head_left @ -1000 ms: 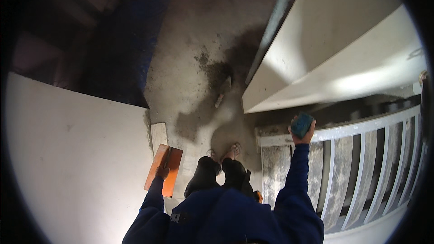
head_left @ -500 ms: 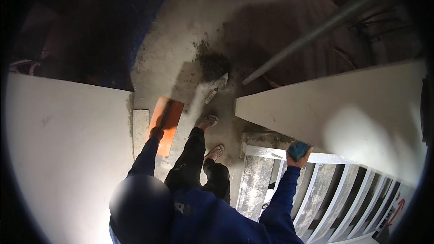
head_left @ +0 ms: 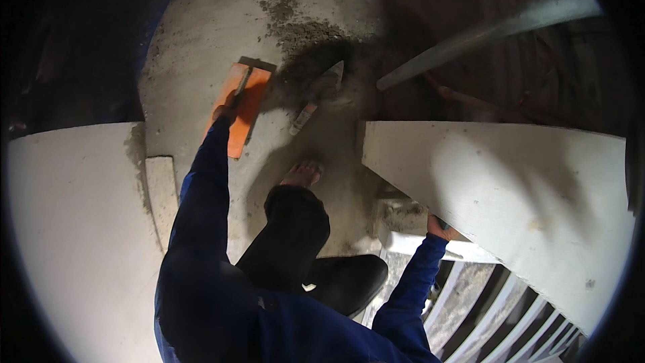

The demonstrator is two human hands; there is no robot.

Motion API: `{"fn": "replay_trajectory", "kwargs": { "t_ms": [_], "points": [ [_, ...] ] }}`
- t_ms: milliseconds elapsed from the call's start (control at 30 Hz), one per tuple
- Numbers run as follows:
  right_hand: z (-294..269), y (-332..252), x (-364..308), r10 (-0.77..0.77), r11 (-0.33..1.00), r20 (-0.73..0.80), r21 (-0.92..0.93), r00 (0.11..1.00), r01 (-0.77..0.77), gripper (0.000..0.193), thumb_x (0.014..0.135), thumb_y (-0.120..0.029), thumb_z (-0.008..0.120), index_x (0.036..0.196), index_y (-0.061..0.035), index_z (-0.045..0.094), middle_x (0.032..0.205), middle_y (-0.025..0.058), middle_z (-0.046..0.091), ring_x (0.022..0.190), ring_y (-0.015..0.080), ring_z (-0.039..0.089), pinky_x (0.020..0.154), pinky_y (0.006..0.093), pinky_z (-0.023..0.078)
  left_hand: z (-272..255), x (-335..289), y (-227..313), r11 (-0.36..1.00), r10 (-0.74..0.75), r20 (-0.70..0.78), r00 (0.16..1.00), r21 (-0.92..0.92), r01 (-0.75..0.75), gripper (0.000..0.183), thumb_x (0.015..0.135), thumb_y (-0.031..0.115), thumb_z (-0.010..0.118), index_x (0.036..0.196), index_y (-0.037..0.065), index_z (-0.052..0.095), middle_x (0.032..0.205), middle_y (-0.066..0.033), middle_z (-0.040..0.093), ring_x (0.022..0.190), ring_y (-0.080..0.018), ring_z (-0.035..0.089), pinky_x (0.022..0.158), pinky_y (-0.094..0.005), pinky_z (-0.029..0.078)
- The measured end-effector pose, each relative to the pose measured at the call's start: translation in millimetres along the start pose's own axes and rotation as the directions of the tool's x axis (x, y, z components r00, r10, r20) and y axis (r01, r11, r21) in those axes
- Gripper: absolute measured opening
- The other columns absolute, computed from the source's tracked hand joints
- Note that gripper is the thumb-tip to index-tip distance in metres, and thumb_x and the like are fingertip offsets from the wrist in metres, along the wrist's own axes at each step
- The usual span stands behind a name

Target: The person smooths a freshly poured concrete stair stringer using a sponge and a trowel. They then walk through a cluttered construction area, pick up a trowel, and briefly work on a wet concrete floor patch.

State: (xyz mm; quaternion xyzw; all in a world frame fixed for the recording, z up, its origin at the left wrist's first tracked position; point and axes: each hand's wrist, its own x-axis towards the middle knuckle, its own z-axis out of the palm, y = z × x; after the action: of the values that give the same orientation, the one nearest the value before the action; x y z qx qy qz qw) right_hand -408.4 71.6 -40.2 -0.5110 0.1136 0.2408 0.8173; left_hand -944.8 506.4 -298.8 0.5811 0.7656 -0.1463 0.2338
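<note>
My left hand is closed round the handle of an orange plastering float, whose flat rectangular board shows above the floor. Whether the board touches the floor I cannot tell. At the lower corner of the right white wall, my right hand grips a blue-green sponge, mostly hidden by the fingers and the wall edge. A pointed trowel lies on the floor to the right of the float, its handle toward me.
Dark mortar crumbs are spread on the concrete floor beyond the trowel. A grey pipe slants across the far right. White walls stand on both sides, the left one close to my arm. White slats lie below my right arm.
My left hand has carried the float farther forward. My right hand has shifted slightly, and the sponge is now mostly hidden. I have bent lower, with my knees folded.
</note>
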Motion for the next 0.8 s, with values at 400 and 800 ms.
{"fn": "replay_trajectory", "kwargs": {
  "t_ms": [400,800],
  "points": [
    [-46.2,1.3,16.9,-0.012,0.995,0.115,0.095,0.993,0.001,0.040,0.087,-0.052,0.057,0.109,-0.0190,0.059,0.098,0.0037,0.063,0.086,0.0272,0.060,0.069,0.0499,0.048,29.8,-4.4,-7.7,0.907,0.421,-0.104,0.901,0.077,-0.414,0.035,0.080,0.023,0.058,0.097,-0.005,0.067,0.098,-0.0243,0.067,0.090,-0.0358,0.067,0.079,-0.0440,0.051],
    [-40.8,-25.3,110.8,-0.187,0.979,0.005,-0.080,0.982,0.187,0.020,0.085,-0.037,0.064,0.091,-0.0184,0.058,0.075,-0.0012,0.058,0.060,0.0182,0.056,0.046,0.0388,0.044,88.5,-158.5,6.6,0.787,0.603,0.282,0.746,-0.368,-0.496,0.040,0.091,0.032,0.050,0.120,0.005,0.057,0.114,-0.0204,0.062,0.108,-0.0328,0.060,0.089,-0.0403,0.047]
  ]
}}
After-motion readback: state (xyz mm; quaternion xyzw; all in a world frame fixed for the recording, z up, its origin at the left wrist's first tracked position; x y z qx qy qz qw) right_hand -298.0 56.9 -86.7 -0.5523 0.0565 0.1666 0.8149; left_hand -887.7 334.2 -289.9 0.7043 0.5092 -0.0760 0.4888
